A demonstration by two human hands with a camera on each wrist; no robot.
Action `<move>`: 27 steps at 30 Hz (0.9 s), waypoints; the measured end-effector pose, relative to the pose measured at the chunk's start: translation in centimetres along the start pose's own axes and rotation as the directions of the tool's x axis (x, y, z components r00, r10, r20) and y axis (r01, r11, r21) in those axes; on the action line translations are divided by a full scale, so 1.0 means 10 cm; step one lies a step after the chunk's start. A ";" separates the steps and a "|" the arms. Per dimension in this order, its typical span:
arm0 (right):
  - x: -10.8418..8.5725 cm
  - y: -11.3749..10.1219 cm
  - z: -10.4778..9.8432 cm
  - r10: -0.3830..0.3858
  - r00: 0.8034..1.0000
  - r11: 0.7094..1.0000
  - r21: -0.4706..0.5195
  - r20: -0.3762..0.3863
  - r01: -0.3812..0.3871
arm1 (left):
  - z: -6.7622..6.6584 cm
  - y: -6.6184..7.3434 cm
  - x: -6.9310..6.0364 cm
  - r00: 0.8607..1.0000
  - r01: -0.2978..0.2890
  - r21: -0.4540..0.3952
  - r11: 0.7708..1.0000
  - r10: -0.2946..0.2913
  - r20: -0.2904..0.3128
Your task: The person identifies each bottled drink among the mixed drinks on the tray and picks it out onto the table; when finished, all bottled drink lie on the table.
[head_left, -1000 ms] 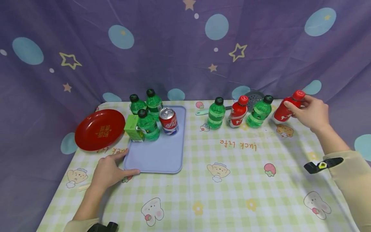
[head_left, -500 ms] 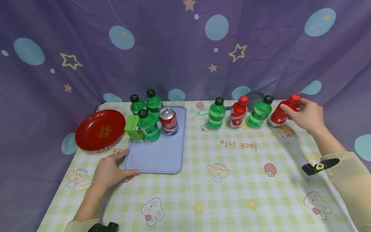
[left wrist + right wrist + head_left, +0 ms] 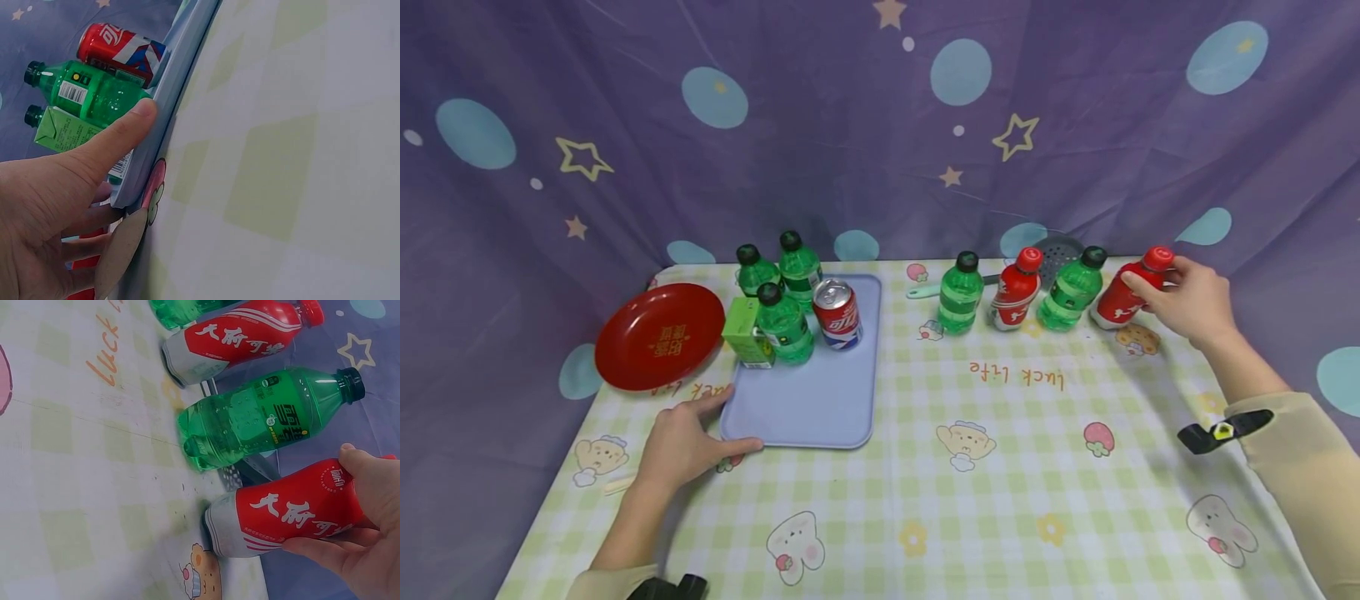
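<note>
My right hand (image 3: 1197, 302) grips a red bottle (image 3: 1126, 293) near its upper part, at the right end of a row of bottles; in the right wrist view its thumb and fingers lie around the red label (image 3: 300, 503). Just left of it stands a green bottle (image 3: 1070, 292). My left hand (image 3: 679, 443) touches the near left corner of a blue tray (image 3: 805, 408), thumb and fingers spread along the edges. On the tray are a cola can (image 3: 837, 315) and a green bottle (image 3: 785, 327), with a green carton (image 3: 747, 335) at its left edge.
A red plate (image 3: 658, 337) lies left of the tray. Two more green bottles stand at the tray's back. Another green bottle (image 3: 960, 296) and a red bottle (image 3: 1015, 292) continue the row, with a dark slotted utensil (image 3: 1057, 248) behind. A curtain (image 3: 820, 125) hangs behind the table.
My right hand has moved left and slightly down with the red bottle, which now stands closer to the green bottle beside it. My left hand and the tray have not visibly moved.
</note>
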State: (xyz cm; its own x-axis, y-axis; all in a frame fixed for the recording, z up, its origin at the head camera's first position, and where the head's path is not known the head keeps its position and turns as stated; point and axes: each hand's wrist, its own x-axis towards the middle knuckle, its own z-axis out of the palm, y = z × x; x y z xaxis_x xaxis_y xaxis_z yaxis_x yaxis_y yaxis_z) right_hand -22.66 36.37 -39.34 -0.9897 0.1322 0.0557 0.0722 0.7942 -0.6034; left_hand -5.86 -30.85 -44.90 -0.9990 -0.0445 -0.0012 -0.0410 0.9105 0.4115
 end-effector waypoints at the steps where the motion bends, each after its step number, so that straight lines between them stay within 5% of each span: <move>1: 0.00 0.00 0.00 0.000 1.000 1.000 -0.007 -0.001 0.000 | 0.00 0.00 0.00 1.000 -0.001 -0.001 1.000 0.001 -0.001; 27: 0.01 -0.02 0.05 -0.031 0.998 0.997 -0.069 -0.056 0.027 | 0.02 -0.02 -0.01 0.999 -0.027 -0.008 1.000 0.027 -0.029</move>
State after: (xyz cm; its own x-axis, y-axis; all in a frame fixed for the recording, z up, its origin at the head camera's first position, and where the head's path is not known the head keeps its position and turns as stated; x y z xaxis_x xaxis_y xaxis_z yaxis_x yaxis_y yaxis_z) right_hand -22.82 35.92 -39.59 -0.9829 0.1403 0.1191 0.0534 0.8366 -0.5451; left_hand -5.77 -30.95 -45.12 -0.9988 -0.0319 0.0360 -0.0139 0.9081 0.4184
